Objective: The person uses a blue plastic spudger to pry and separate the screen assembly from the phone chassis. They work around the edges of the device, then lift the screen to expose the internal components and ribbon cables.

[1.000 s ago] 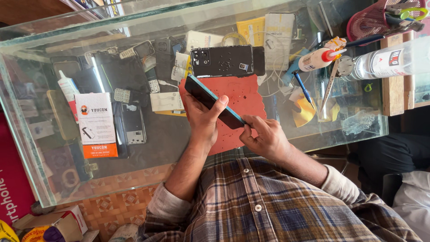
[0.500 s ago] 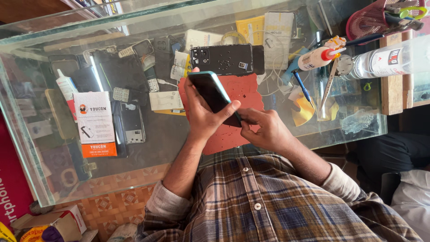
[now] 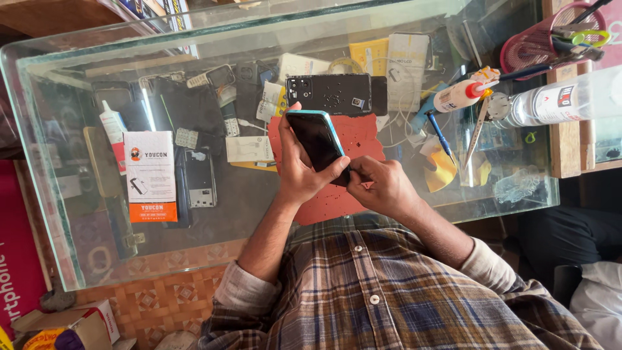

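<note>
Left hand (image 3: 299, 174) gripped a smartphone (image 3: 319, 141) w/ teal frame, dark screen up, fingers wrapped round its long edges; phone was held just above the red work mat (image 3: 363, 139) on the glass counter (image 3: 78, 78). Right hand (image 3: 382, 188) was pinched narrow at the phone's near bottom corner, fingertips touching it; whether it held a tool cannot be told. Black back cover (image 3: 330, 94) lay at mat's far edge. Glue bottle (image 3: 457, 96) and clear plastic bottle (image 3: 557, 100) lay to the right, well apart.
</note>
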### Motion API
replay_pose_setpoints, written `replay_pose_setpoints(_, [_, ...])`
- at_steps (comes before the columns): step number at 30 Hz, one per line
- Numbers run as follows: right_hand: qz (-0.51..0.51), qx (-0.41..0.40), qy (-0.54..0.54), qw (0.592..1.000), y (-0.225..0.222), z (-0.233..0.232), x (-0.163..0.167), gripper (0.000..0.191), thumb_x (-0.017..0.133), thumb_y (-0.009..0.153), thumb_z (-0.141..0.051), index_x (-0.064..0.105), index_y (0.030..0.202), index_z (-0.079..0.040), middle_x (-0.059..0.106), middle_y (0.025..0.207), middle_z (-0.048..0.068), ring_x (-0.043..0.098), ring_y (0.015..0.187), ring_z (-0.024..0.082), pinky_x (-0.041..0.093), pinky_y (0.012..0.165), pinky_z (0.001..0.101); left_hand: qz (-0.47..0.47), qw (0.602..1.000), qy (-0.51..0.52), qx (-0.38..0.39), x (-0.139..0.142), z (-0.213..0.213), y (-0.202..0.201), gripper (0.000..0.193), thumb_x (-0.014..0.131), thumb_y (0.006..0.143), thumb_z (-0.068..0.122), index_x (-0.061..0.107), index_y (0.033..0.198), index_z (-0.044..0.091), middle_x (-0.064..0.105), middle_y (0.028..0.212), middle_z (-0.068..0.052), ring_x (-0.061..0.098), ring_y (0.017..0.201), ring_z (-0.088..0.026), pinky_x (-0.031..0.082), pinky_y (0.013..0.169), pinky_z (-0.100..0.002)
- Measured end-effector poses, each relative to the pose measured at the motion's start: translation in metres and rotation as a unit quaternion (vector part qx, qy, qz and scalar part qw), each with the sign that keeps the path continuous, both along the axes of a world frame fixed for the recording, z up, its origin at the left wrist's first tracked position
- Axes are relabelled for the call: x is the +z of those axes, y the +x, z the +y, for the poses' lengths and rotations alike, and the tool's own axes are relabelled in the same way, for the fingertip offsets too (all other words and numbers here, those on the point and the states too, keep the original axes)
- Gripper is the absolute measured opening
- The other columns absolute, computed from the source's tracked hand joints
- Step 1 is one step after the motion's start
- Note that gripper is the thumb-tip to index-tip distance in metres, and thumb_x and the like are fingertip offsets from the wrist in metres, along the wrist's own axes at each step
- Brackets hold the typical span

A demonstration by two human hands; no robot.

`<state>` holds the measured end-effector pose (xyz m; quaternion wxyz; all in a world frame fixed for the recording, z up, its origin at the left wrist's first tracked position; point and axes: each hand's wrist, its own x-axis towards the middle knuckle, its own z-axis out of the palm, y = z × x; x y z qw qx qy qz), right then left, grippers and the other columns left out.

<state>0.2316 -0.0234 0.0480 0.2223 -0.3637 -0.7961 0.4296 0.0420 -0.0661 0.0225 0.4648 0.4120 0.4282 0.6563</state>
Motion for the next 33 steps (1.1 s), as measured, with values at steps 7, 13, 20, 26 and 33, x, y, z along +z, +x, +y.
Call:
replay_pose_setpoints(7, [0.043,-0.004,0.015,0.999,-0.001,0.001,0.0,0.028,0.066,0.087,0.002,0.06,0.115,0.004,0.078,0.093,0.015,0.079,0.092,0.027,0.065,0.078,0.0329,-0.011,1.0,0.006,-0.016,0.002,-0.002,0.005,0.109,0.086,0.084,-0.003,0.011,0.161,0.013,0.05,0.135,-0.008,0.061,0.119,-0.017,0.058,0.104,-0.036])
replay_pose_setpoints(13, [0.038,-0.013,0.015,0.999,-0.002,0.002,-0.004,0.02,0.065,0.091,0.001,0.06,0.11,0.004,0.078,0.089,0.014,0.08,0.09,0.026,0.066,0.075,0.0325,-0.011,0.999,0.004,-0.037,-0.001,-0.003,0.007,0.108,0.086,0.084,-0.001,0.012,0.16,0.012,0.052,0.134,-0.009,0.061,0.119,-0.017,0.058,0.103,-0.036])
replay_pose_setpoints(20, [0.041,0.019,0.039,0.998,0.002,0.011,0.031,0.026,0.071,0.088,0.0,0.065,0.113,0.003,0.079,0.098,0.015,0.08,0.094,0.026,0.066,0.082,0.0337,0.033,0.999,-0.02,0.004,-0.003,-0.007,0.014,0.107,0.088,0.079,0.003,0.016,0.157,0.008,0.053,0.126,-0.01,0.063,0.112,-0.017,0.059,0.099,-0.035])
replay_pose_setpoints(26, [0.104,0.023,0.067,0.992,0.001,0.025,0.06,0.055,0.064,0.086,0.007,0.055,0.14,0.003,0.075,0.122,0.019,0.075,0.113,0.028,0.062,0.094,0.0352,0.178,0.983,0.001,0.04,0.005,-0.01,0.021,0.109,0.088,0.076,0.01,0.015,0.156,0.003,0.057,0.125,-0.013,0.065,0.113,-0.019,0.059,0.099,-0.035])
replay_pose_setpoints(33, [0.094,0.032,0.061,0.993,0.0,0.025,0.053,0.054,0.069,0.09,0.007,0.059,0.142,-0.004,0.078,0.111,0.015,0.077,0.112,0.026,0.063,0.089,0.0317,0.194,0.98,-0.006,0.054,0.008,-0.01,0.023,0.105,0.088,0.078,0.012,0.017,0.154,0.002,0.059,0.121,-0.012,0.067,0.109,-0.018,0.059,0.097,-0.034])
